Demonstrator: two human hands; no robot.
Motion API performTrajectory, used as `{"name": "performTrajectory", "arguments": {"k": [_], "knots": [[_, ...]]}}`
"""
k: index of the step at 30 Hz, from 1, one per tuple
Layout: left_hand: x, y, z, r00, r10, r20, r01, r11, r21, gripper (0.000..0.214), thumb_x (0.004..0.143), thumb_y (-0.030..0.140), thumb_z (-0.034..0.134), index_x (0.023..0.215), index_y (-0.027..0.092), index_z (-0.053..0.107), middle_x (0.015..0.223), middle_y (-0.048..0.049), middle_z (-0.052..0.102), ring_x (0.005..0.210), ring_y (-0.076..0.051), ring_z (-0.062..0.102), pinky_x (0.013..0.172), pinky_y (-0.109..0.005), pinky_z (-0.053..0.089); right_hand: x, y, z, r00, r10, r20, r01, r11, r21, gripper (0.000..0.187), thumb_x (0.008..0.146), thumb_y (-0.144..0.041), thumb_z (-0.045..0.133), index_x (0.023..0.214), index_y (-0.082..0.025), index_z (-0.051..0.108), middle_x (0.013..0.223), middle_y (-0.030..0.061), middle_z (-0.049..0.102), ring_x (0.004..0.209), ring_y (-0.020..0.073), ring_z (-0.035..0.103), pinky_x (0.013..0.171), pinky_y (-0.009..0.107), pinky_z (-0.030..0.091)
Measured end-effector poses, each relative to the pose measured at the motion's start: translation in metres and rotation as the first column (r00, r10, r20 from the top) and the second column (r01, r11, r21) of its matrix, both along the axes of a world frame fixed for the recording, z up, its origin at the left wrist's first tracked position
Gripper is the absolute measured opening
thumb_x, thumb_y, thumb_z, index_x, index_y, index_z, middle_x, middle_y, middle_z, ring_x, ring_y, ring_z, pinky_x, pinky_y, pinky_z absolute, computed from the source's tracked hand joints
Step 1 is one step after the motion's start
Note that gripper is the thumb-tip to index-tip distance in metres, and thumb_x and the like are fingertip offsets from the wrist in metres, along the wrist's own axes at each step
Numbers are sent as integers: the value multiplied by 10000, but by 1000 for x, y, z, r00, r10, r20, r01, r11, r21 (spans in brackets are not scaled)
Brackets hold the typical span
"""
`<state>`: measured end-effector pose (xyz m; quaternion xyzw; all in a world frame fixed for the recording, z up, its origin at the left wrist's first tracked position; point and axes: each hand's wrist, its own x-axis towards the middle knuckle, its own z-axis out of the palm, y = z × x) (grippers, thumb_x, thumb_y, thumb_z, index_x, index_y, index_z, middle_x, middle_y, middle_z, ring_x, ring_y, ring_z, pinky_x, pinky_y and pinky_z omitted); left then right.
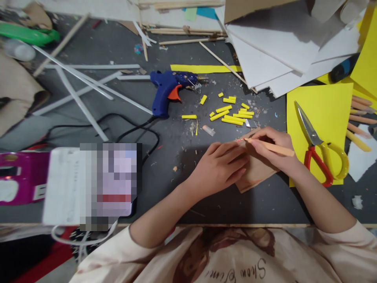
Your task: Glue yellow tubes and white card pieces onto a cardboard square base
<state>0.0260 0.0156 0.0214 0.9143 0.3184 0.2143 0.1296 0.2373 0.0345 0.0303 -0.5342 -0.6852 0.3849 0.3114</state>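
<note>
My left hand lies flat, fingers stretched out, pressing down a small piece of brown cardboard on the dark grey table. My right hand is closed round a tan pencil, its tip touching the cardboard's upper edge just beyond my left fingertips. Most of the cardboard is hidden under both hands.
Several short yellow cut pieces lie just beyond my hands. A blue glue gun with a black cord lies to the left. Red and yellow scissors rest on a yellow sheet at right. White boards, white strips and wooden sticks clutter the back.
</note>
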Motion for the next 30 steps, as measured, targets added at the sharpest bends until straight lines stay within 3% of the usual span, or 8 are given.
{"name": "performTrajectory", "arguments": {"k": [2,5,8,10,14,21,27,30], "knots": [[0,0,0,1000,1,-2,-1,1000,-15,226,956,271,507,1036,197,705,1158,-50,724,1123,-230,603,863,-367,432,4,1,3,998,-28,56,23,996,90,150,843,-284,606,709,-215,609,655,-15,632,596,123,567,579,261,420],[0,1,0,1000,-1,-12,0,1000,-31,226,957,279,509,1035,208,708,1151,-54,725,1112,-225,608,869,-368,434,12,3,4,984,-179,6,177,976,131,256,807,-250,595,567,-221,509,520,-32,533,475,110,468,472,258,348],[0,1,0,1000,0,-6,0,1000,-18,218,955,275,514,1022,205,709,1143,-46,729,1099,-220,618,854,-363,438,16,3,0,957,-272,-103,278,960,46,204,892,-343,555,746,-230,640,620,-18,621,478,111,507,469,261,389],[0,1,1,1000,-2,-5,2,1000,8,215,954,267,515,1020,200,708,1144,-40,731,1105,-215,621,871,-360,441,16,2,-3,956,-282,-86,286,957,49,219,923,-412,540,900,-246,680,734,0,676,549,120,569,536,270,450],[0,0,2,1000,6,-28,-5,999,37,218,951,261,513,1024,216,713,1139,-43,732,1128,-206,623,928,-360,451,11,1,-5,972,-236,-2,236,970,64,210,923,-420,559,937,-250,682,839,20,706,751,163,662,690,292,510],[-1,0,3,1000,-6,-5,6,1000,7,218,946,242,513,1015,206,716,1140,-50,732,1125,-205,624,922,-365,463,1,6,6,995,-98,26,98,995,-18,236,930,-395,552,1047,-223,663,973,42,732,902,193,692,752,292,518],[-2,0,4,999,35,17,-36,996,85,181,937,233,541,935,186,716,1079,-35,754,1042,-195,661,860,-342,475,-26,17,13,994,100,-55,-104,991,-89,247,929,-404,549,1054,-225,665,996,24,730,926,182,689,793,279,505],[-1,-3,5,999,18,32,-21,996,89,175,927,233,555,943,150,708,1040,-53,759,965,-186,679,805,-329,497,-30,20,16,981,82,-174,-103,989,-111,304,930,-487,523,1004,-235,675,983,18,720,920,169,679,771,269,510]]}}
